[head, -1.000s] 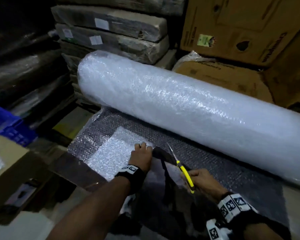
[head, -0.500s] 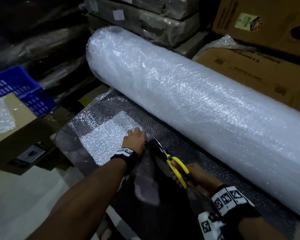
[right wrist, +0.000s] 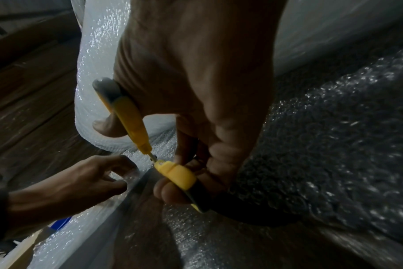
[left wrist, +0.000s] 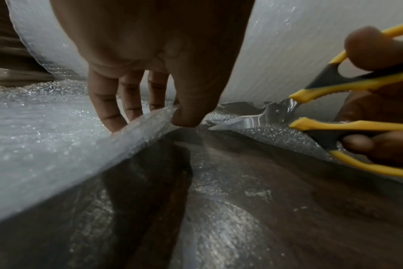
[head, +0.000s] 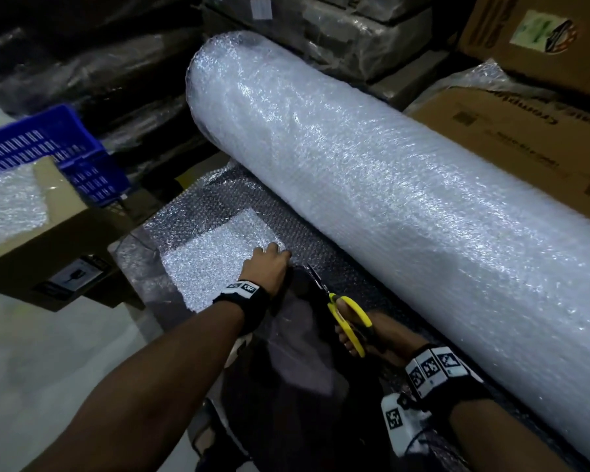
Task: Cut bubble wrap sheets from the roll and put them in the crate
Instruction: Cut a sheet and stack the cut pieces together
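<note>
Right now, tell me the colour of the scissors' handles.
Yellow with black inner grips; the scissors show best in the left wrist view, gripped by the right hand.

My way forward is blocked by the bubble wrap roll [head: 372, 185], which lies right across the far side of the unrolled sheet [head: 218, 253], with wrapped bundles [head: 338, 35] and cardboard boxes [head: 525, 131] packed close behind it. To my left, a cardboard box [head: 31, 240] and the blue crate [head: 48, 144] behind it stand near the sheet's edge, with bare floor [head: 65, 352] open in front of them. Between my left hand [head: 268, 264], pinching the cut edge, and my right hand [head: 365, 332], gripping the yellow scissors [head: 344, 311], only a narrow gap shows.
</note>
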Motion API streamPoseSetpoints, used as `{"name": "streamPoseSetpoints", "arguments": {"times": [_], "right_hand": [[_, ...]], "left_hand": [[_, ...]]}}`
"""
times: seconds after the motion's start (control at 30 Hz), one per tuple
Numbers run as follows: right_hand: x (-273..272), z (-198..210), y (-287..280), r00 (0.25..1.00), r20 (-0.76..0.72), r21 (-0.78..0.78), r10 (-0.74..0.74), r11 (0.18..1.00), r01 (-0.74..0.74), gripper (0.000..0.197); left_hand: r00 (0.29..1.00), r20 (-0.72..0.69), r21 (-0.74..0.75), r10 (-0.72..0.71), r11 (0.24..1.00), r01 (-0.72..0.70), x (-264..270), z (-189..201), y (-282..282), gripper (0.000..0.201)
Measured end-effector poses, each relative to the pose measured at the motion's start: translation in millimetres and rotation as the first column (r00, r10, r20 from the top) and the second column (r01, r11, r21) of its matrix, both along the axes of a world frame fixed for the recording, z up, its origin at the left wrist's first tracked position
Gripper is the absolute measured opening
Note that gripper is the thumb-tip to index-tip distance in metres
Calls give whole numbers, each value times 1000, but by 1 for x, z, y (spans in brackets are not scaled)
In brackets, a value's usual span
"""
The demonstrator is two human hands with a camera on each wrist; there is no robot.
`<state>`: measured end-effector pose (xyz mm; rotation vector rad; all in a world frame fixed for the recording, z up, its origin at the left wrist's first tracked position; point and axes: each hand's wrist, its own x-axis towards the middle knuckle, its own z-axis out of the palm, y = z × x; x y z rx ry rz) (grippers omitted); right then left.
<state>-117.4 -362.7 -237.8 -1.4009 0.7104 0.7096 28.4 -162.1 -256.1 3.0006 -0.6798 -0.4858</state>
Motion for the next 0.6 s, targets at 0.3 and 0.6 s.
{"name": "streamPoseSetpoints", "arguments": {"times": [0.3,0.6], "right_hand": [[28,-5,8,998,25,-41,55,998,-54,55],[38,-18,0,994,70,-183,86,980,-72,46]], "left_hand": [[997,68,32,-21,999,19,-11,-6,0,32],[987,149,57,-57,997,49,-21,-14,3,31]]}}
